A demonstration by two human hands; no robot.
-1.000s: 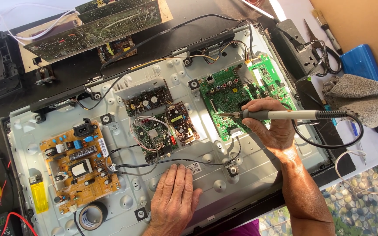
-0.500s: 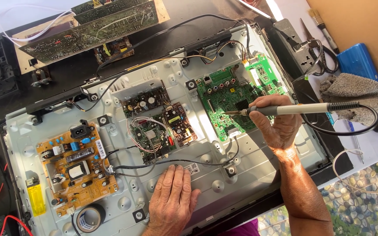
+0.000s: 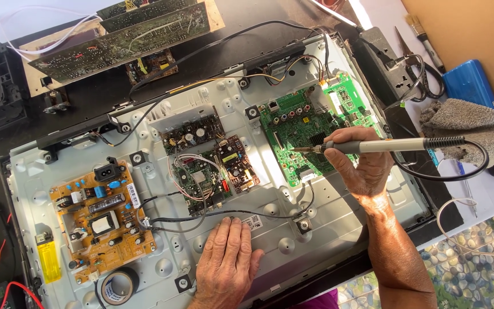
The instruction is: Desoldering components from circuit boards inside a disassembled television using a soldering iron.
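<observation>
Far left of both hands: a tan power-supply board with blue capacitors and a black socket (image 3: pixel 101 220) lay on the grey metal back panel of the opened television (image 3: pixel 338 220), with a yellow plastic lighter (image 3: pixel 48 261) and a roll of black tape (image 3: pixel 118 284) by the panel's near-left corner.
Left hand: the left hand (image 3: pixel 227 263) lay palm down on the bare panel near its front edge, fingers spread flat and holding nothing.
Just beyond the left fingertips: black cables (image 3: pixel 201 216) ran across the panel, and past them sat a small dark cluster of boards with white wiring (image 3: pixel 207 166).
Right hand: the right hand (image 3: pixel 364 163) was closed in a pen grip round a grey, slim soldering iron (image 3: pixel 373 146).
Iron's long axis: nearly level, handle out to the right of the fingers, tip pointing left.
Tip: it met the green main circuit board (image 3: pixel 298 129), left of the gripping fingers, near a black ribbed heat sink (image 3: pixel 317 139); whether it truly touched I could not tell.
Nearer hand: the right, by far; the left lay well apart, nearer the person.
Open room: bare panel lay between the hands; the iron's black cord (image 3: pixel 458 171) looped right, near a grey folded cloth (image 3: pixel 467 126).
Far right: black-handled scissors (image 3: pixel 415 66) and a blue plastic case (image 3: pixel 469 83) lay beyond the cloth.
</observation>
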